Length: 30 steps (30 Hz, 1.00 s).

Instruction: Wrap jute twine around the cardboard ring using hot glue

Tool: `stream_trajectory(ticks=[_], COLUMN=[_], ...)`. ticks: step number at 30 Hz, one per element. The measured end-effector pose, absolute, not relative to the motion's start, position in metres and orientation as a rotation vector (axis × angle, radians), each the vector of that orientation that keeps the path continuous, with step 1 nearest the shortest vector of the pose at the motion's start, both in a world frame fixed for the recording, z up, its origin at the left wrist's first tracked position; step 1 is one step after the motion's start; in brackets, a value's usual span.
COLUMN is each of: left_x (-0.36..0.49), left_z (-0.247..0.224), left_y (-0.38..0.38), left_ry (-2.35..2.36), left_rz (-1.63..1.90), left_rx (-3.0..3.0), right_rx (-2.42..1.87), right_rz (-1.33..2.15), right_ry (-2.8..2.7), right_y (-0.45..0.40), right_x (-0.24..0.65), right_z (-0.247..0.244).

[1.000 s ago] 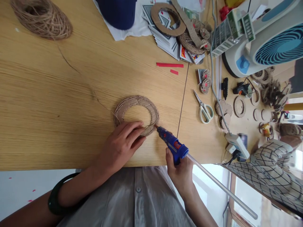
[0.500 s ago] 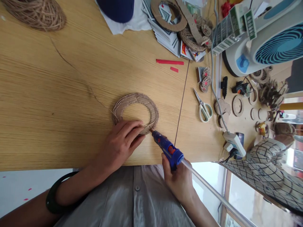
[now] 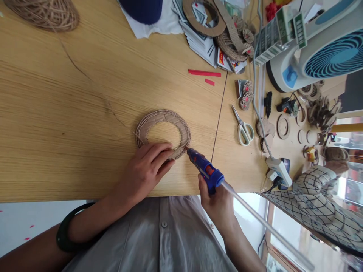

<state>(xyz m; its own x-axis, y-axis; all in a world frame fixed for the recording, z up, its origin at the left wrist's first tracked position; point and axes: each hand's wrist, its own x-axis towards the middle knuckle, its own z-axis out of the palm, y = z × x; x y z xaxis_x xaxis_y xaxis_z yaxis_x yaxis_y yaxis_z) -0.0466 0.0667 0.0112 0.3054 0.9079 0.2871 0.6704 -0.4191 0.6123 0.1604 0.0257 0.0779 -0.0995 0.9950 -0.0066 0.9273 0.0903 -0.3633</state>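
A cardboard ring [image 3: 179, 126] with brown twine around its outer edge lies flat on the wooden table. My left hand [image 3: 149, 166] grips the ring's lower edge between fingers and thumb. My right hand [image 3: 218, 202] is wrapped round a blue glue gun [image 3: 202, 164], whose long clear glue stick trails toward the lower right. The gun's nozzle touches or nearly touches the lower right outer edge of the ring. From the ring's left side a thin strand of twine [image 3: 81, 70] runs up to a twine ball [image 3: 47, 15] at the top left.
White-handled scissors [image 3: 243, 130] and red paper strips [image 3: 204, 73] lie to the right. Playing cards [image 3: 198, 47] and cardboard pieces stand at the top. Farther right are a fan [image 3: 300, 60], a power strip [image 3: 279, 172] with its cable, and a person's checked sleeve [image 3: 314, 192].
My right hand and the glue gun have moved slightly right and up, with the nozzle farther along the ring's outer edge. My left hand still grips the ring.
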Motion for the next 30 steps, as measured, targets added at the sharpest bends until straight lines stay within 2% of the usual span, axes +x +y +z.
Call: stream_trajectory(ticks=[5, 12, 20, 30], left_x=[-0.046, -0.048, -0.05, -0.048], left_z=[0.011, 0.008, 0.008, 0.01], left_y=[0.068, 0.066, 0.063, 0.065], left_ry=[1.411, 1.382, 1.309, 1.304], left_rz=[0.878, 0.863, 0.76, 0.799], left_rx=[2.214, 2.259, 2.324, 2.389], right_rx=[-1.95, -1.911, -1.933, -1.9], right_rz=[0.523, 0.336, 0.462, 0.501], right_ry=[-2.114, -2.013, -1.935, -1.96], right_y=[0.024, 0.032, 0.034, 0.033], right_x=[0.162, 0.164, 0.16, 0.16], right_z=[0.079, 0.076, 0.07, 0.067])
